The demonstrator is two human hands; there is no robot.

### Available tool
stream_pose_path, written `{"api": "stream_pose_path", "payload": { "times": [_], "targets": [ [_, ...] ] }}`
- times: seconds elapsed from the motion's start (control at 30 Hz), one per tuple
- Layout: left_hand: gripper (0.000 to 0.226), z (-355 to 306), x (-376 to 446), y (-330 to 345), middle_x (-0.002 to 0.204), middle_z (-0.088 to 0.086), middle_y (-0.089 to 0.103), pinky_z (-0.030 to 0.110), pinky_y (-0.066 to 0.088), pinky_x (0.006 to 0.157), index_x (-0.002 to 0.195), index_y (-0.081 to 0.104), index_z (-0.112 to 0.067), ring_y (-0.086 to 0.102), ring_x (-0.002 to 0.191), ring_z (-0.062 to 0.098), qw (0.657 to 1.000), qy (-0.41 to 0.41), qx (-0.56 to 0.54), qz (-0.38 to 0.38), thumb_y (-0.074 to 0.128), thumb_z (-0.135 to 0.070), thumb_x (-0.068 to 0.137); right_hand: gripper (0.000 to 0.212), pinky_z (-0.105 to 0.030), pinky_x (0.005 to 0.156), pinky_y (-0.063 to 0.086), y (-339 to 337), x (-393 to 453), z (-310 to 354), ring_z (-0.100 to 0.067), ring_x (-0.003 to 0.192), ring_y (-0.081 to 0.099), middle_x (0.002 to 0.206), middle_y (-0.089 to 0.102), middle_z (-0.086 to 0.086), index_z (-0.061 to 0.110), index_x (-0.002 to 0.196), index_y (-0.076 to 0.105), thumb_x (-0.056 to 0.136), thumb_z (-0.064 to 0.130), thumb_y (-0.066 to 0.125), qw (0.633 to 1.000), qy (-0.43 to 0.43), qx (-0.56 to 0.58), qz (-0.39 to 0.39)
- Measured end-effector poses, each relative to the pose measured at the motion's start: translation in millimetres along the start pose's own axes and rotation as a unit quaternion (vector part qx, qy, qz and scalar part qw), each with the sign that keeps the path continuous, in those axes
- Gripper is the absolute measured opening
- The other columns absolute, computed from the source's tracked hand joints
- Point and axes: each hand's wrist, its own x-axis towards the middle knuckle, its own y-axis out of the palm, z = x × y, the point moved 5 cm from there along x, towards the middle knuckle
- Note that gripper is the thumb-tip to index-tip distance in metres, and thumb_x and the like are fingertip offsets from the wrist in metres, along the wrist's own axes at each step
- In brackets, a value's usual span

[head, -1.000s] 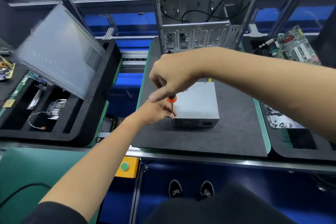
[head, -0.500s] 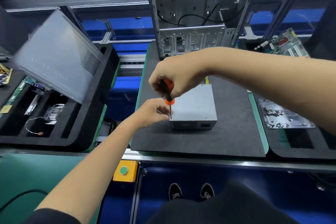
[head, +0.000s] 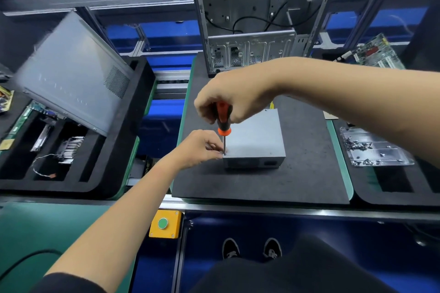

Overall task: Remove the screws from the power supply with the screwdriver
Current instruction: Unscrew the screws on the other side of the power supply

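Power supply, grey metal box, sits on the dark mat mid table, right in front of me. My right hand is wrapped around the orange-and-black screwdriver, held upright, tip down at the box's near-left top corner. My left hand is pinched narrow at that same corner, fingertips touching the shaft tip; whether a screw is there I cannot tell, too small. My right forearm crosses over the far part of the box and hides it. Open PC case stands upright behind the mat, black cables inside. Left: black foam tray with a heatsink and wire, a grey side panel leaning over it. Right: clear tray holding loose screws, partly cut by my arm. Circuit board far right. Yellow button box at table edge.
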Motion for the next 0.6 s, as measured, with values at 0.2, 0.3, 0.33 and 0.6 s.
{"api": "stream_pose_path", "payload": {
  "times": [0.2, 0.3, 0.33, 0.6],
  "targets": [
    [0.036, 5, 0, 6, 0.101, 0.000, 0.062, 0.029, 0.052, 0.081, 0.097, 0.066, -0.033, 0.061, 0.089, 0.013, 1.000, -0.009, -0.019, 0.004, 0.081, -0.014, 0.071, 0.033, -0.032, 0.051, 0.036, 3, 6, -8, -0.020, 0.063, 0.053, 0.070, 0.060, -0.002, 0.016, 0.082, 0.050, 0.099, 0.041, 0.036, 0.979, 0.098, -0.173, -0.040],
    [0.086, 9, 1, 9, 0.139, -0.005, 0.034, 0.031, 0.045, 0.097, 0.137, 0.037, -0.027, 0.040, 0.124, 0.012, 0.998, -0.011, 0.059, 0.030, 0.084, -0.036, 0.067, 0.024, -0.029, 0.048, 0.030, 7, 12, -3, -0.013, 0.062, 0.050, 0.069, 0.057, 0.003, 0.014, 0.089, 0.050, 0.099, 0.034, 0.041, 0.985, 0.066, -0.151, -0.042],
    [0.099, 8, 2, 10, 0.146, -0.012, 0.024, 0.030, 0.038, 0.104, 0.144, 0.025, -0.030, 0.030, 0.131, 0.009, 0.997, -0.013, 0.066, 0.033, 0.084, -0.041, 0.065, 0.016, -0.025, 0.050, 0.030, 6, 12, 0, -0.006, 0.064, 0.049, 0.069, 0.056, 0.011, 0.017, 0.091, 0.048, 0.096, 0.032, 0.049, 0.992, 0.046, -0.111, -0.030],
    [0.090, 8, 8, 13, 0.140, -0.019, 0.020, 0.002, 0.015, 0.104, 0.144, 0.031, -0.029, 0.018, 0.122, -0.013, 0.997, 0.019, 0.077, 0.011, 0.082, -0.036, 0.070, 0.011, -0.029, 0.059, 0.045, 2, 9, -2, -0.015, 0.076, 0.060, 0.080, 0.065, 0.007, 0.023, 0.087, 0.059, 0.085, 0.033, 0.063, 0.998, 0.044, -0.033, -0.001]
  ]
}}
